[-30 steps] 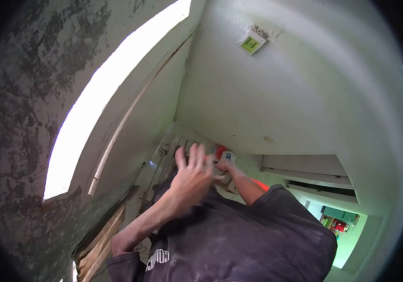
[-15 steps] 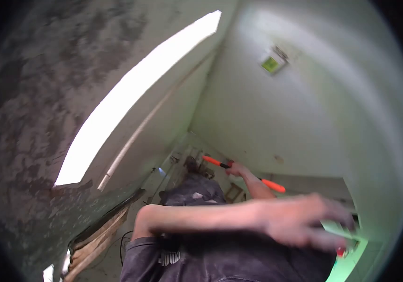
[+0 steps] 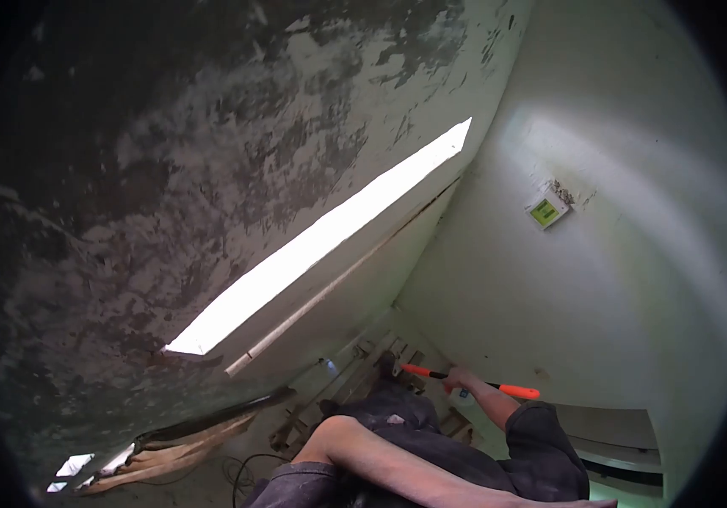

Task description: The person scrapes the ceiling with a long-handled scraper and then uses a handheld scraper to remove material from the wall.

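My right hand (image 3: 460, 380) is closed around a long orange-and-black stick-like tool (image 3: 519, 391), which has orange at both ends and a dark section between. What kind of tool it is, I cannot make out. A small blue-and-white object (image 3: 464, 394) shows just below this hand. My left forearm (image 3: 431, 470) crosses in front of my dark clothing (image 3: 465, 453) toward the bottom right. The left hand itself lies beyond the lower edge of the picture.
A patchy grey-and-white surface (image 3: 211, 169) with a long bright opening (image 3: 321, 245) fills the upper left. A pale wall (image 3: 583, 296) carries a small box with a green panel (image 3: 548, 209). Brown wrapped material (image 3: 194, 453) and a dark cable (image 3: 240, 470) are low on the left.
My left hand, blurred with fingers apart at the lower right before, has dropped out of the picture. The view has tilted upward; my right hand keeps hold of the orange-and-black tool.
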{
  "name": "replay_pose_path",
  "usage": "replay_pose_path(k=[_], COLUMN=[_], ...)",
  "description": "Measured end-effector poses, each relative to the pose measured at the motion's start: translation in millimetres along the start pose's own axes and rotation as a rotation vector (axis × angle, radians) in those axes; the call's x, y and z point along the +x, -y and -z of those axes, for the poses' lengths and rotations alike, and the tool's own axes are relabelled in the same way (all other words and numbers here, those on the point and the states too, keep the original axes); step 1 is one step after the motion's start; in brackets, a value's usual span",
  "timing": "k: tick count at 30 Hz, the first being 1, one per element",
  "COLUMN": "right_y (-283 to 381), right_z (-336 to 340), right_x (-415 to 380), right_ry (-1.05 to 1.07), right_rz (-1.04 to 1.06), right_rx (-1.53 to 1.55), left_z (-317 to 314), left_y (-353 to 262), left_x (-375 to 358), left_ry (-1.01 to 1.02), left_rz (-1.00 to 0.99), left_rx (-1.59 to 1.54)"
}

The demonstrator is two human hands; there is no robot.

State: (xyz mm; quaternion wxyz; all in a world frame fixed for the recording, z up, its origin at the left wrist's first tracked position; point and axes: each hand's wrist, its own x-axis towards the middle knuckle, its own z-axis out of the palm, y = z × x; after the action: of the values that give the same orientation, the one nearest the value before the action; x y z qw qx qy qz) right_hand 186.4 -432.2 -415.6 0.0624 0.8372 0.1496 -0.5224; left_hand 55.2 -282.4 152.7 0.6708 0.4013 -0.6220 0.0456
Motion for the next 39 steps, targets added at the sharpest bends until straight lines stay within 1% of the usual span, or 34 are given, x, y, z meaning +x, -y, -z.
replay_pose_path(k=[2,4,5,6,7,8,9,10,11,12,13,14,15,16,17,18,19,20,21,23,24,26,27,29,30,32,33,34,36,37,38,39], right_y=[11,21,21,20,19,10,-13,-7,1,11,20,26,34,41,48,53,55,58,62,74,78,86,91,99,103,111,112,108,100,94,85,72], right_z=[-2,11,13,9,1,-13,-53,-75,-63,-46,-31,-21,-12,2,17,31,44,59,74,110,127,154,163,180,186,200,207,210,201,190,176,158], right_x=[-2,-13,-17,-22,-26,-13,6,-18,-46,-74,-102,-122,-138,-152,-163,-171,-175,-179,-183,-204,-218,-242,-249,-261,-267,-279,-282,-282,-274,-265,-254,-241], right_ry=[0.016,0.074,0.066,-0.033,-0.130,-0.138,-0.456,-0.795,-0.811,-0.607,-0.619,-0.683,-0.743,-0.748,-0.853,-0.956,-0.950,-0.953,-0.935,-0.892,-0.891,-0.759,-0.760,-0.764,-0.763,-0.678,-0.652,-0.657,-0.518,-0.568,-0.618,-0.629], right_rz=[0.001,-0.026,-0.020,-0.027,-0.036,-0.032,0.139,0.314,0.318,0.024,0.030,0.058,0.088,0.097,0.160,0.220,0.313,0.322,0.428,0.633,0.641,0.743,0.755,0.813,0.825,0.806,0.812,0.826,0.891,0.849,0.807,0.742], right_rx=[0.018,0.051,0.062,0.163,0.269,0.290,0.480,0.688,0.713,0.595,0.617,0.767,0.917,0.934,0.998,1.059,1.147,1.157,1.255,1.393,1.398,1.491,1.492,1.432,1.428,1.436,1.398,1.391,1.386,1.343,1.298,1.224], left_z=[3,5,8,13,25,47,65,79,83,86,90,91,89,87,89,91,93,96,102,124,134,163,178,204,214,232,235,239,246,250,253,255], left_y=[-1,0,2,4,3,2,0,-4,-11,-14,-10,-6,-4,-3,-4,-4,-3,1,6,25,35,56,67,86,91,100,103,105,108,111,111,112], left_x=[-1,-5,-16,-28,-43,-62,-81,-102,-130,-157,-185,-211,-237,-261,-271,-271,-269,-266,-261,-238,-225,-194,-178,-151,-144,-134,-128,-123,-117,-111,-108,-108], left_ry=[-0.009,0.011,-0.074,-0.159,-0.145,-0.163,-0.177,-0.122,-0.452,-0.789,-0.917,-1.050,-1.033,-1.110,-1.187,-1.177,-1.180,-1.184,-1.177,-1.160,-1.155,-1.203,-1.200,-1.149,-1.150,-1.226,-1.346,-1.341,-1.381,-1.420,-1.413,-1.451], left_rz=[0.018,0.030,0.031,0.030,0.037,0.204,0.373,0.388,0.736,1.077,1.148,1.216,1.226,1.238,1.247,1.253,1.250,1.244,1.247,1.129,1.068,0.939,0.936,0.810,0.804,0.656,0.604,0.595,0.617,0.599,0.594,0.609], left_rx=[-0.008,-0.006,0.147,0.298,0.290,0.263,0.239,0.232,0.210,0.192,0.238,0.285,0.298,0.299,0.300,0.314,0.277,0.240,0.253,0.345,0.388,0.373,0.385,0.350,0.361,-0.006,-0.078,-0.067,0.058,0.116,0.127,0.168])
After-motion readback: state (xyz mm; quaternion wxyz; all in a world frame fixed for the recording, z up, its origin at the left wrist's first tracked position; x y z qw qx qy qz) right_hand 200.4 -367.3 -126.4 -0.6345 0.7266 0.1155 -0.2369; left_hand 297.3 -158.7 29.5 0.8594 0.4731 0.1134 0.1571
